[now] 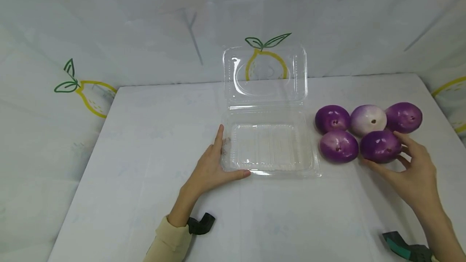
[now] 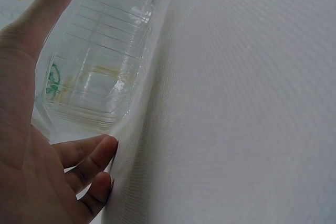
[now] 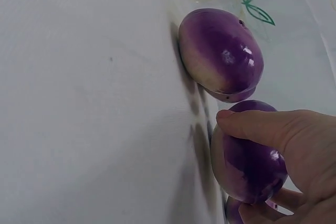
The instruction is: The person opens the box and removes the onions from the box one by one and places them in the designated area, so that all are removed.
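Observation:
A clear plastic clamshell box (image 1: 269,144) lies on the table with its lid (image 1: 265,71) raised at the back. My left hand (image 1: 211,167) rests against the box's front left corner, thumb along the front edge and index finger along the left side. Right of the box sit several glossy purple-and-white oval fruits, perhaps round eggplants, in two rows. My right hand (image 1: 415,169) holds the front right purple fruit (image 1: 380,147) between thumb and fingers. Beside it is the front left fruit (image 1: 339,147); in the right wrist view, the held fruit (image 3: 249,161) shows under the thumb.
Behind are a dark purple fruit (image 1: 332,119), a paler one (image 1: 368,120) and another purple one (image 1: 404,117). The white table (image 1: 145,144) meets a lemon-patterned cloth (image 1: 145,23) at the back. A dark wrist device (image 1: 202,224) sits by the left sleeve.

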`<state>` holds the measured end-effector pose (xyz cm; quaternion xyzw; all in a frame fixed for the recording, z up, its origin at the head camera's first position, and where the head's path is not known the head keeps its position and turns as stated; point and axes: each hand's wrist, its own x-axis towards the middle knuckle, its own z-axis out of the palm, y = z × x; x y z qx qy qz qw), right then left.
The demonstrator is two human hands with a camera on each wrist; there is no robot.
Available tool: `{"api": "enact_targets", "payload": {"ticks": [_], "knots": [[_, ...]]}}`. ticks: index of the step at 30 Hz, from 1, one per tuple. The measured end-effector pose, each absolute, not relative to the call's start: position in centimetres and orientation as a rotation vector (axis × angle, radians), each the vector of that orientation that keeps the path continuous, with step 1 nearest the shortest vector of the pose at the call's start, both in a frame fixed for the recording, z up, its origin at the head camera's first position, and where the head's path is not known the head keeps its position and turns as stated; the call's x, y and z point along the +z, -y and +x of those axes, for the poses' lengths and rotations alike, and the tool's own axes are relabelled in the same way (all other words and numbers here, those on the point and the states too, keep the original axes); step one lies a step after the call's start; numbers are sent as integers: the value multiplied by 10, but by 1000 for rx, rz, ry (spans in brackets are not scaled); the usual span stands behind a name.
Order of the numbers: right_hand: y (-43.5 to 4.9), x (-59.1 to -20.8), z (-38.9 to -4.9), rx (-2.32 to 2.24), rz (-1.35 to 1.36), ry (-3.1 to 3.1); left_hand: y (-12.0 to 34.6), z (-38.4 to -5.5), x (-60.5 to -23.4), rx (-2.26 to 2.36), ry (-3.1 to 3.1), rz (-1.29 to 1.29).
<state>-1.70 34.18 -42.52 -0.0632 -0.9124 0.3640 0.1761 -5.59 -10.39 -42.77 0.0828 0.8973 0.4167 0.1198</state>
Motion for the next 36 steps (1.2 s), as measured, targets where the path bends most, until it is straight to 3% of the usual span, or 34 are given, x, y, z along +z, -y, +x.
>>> {"api": "enact_targets", "payload": {"ticks": [36], "knots": [[-350, -420, -20, 948, -56, 2750, 99, -54, -423, 1177, -2666, 243]]}}
